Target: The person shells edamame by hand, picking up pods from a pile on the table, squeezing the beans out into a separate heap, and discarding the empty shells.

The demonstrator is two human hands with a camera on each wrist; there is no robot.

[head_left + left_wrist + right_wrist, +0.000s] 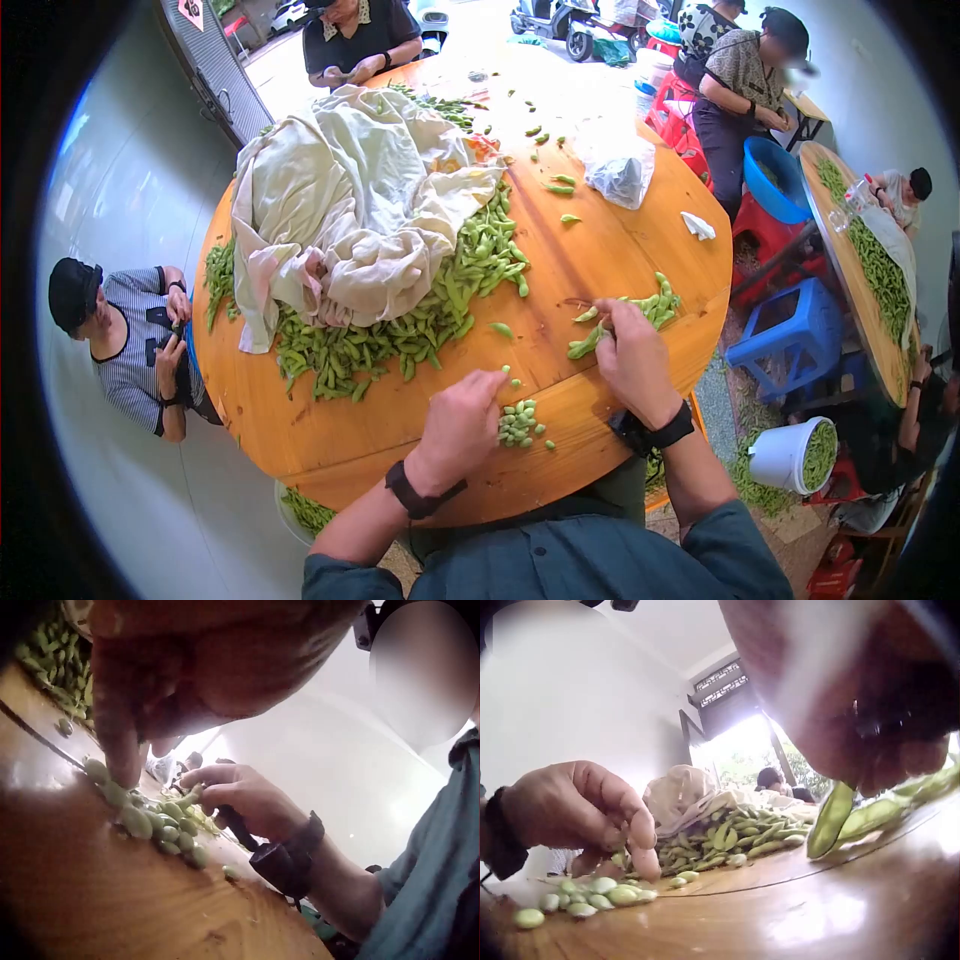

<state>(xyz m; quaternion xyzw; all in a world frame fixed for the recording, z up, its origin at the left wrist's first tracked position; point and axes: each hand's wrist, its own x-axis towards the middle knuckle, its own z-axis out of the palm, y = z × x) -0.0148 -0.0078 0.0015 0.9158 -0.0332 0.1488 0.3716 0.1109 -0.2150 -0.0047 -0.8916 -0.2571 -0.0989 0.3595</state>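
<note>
My left hand [459, 425] is low over a small heap of shelled green soybeans [517, 424]. In the right wrist view, its thumb and fingers are curled together, with a bit of green bean [619, 859] showing between them. My right hand [636, 362] pinches a green soybean pod [831, 820] at its fingertips, over a small group of pods [655, 309] on the table. In the left wrist view the shelled beans [169, 829] lie just under the left fingertips, and the right hand [244, 796] is beyond them.
A large pile of pods [370, 350] lies on the round wooden table [570, 245], partly under a pale cloth [360, 200]. A plastic bag [620, 172] and a crumpled tissue [698, 226] are farther right. A blue stool [790, 335] and a white bucket [780, 458] stand beside the table. Other people sit around.
</note>
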